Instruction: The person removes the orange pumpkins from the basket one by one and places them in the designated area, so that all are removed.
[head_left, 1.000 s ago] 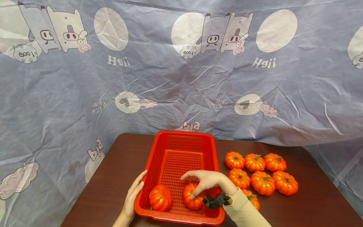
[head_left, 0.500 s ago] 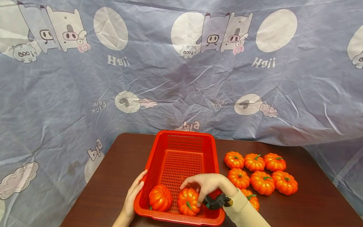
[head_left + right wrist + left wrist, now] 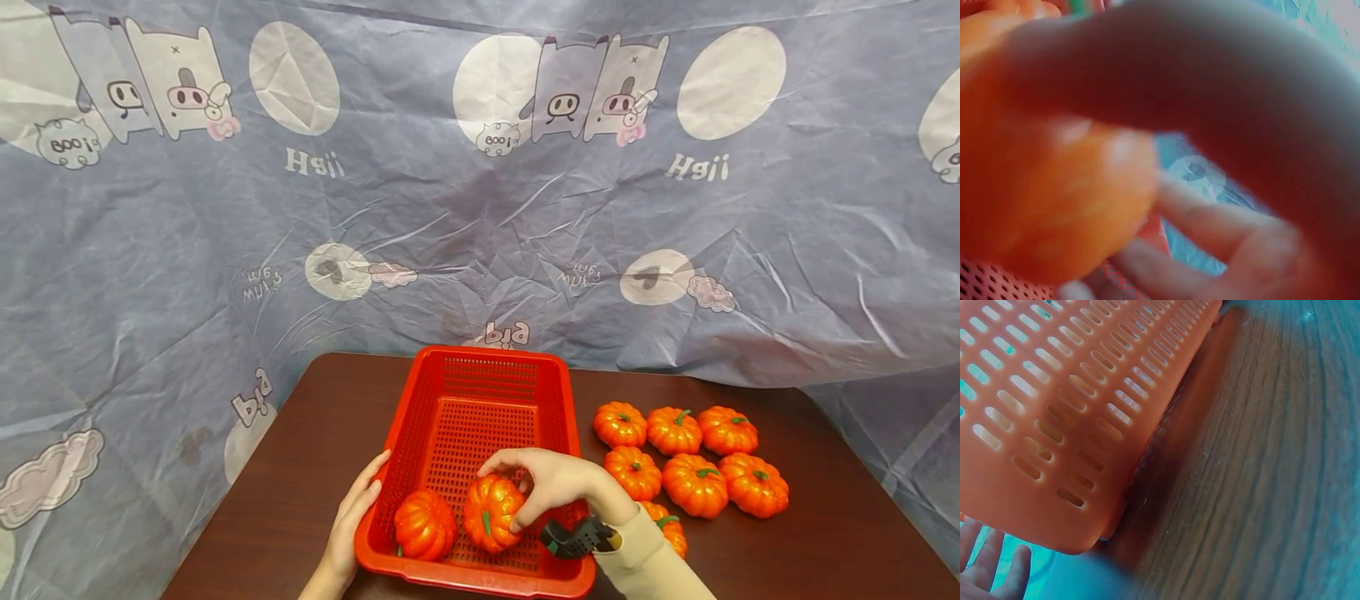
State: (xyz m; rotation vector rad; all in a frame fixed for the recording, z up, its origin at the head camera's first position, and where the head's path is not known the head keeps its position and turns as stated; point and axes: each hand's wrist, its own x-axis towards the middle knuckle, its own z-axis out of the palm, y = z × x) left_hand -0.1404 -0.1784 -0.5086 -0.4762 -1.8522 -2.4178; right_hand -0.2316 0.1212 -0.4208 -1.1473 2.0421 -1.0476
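A glossy orange toy pumpkin with a green stem is in the near part of the red plastic basket. My right hand holds it between thumb and fingers, the thumb on its near right side and the fingertips at its far side. Large and blurred, the same pumpkin fills the left of the right wrist view. Left of it in the basket sits another toy pumpkin. My left hand rests with extended fingers against the basket's left side, fingertips at the rim. Its fingers show beside the slotted wall.
Right of the basket, several more toy pumpkins stand in rows on the dark brown table. One of them is partly hidden by my right sleeve. A printed grey-blue cloth hangs behind the table.
The held pumpkin has turned so that its stem shows at the near side, and it has shifted left and slightly away. My left hand and the basket have stayed put.
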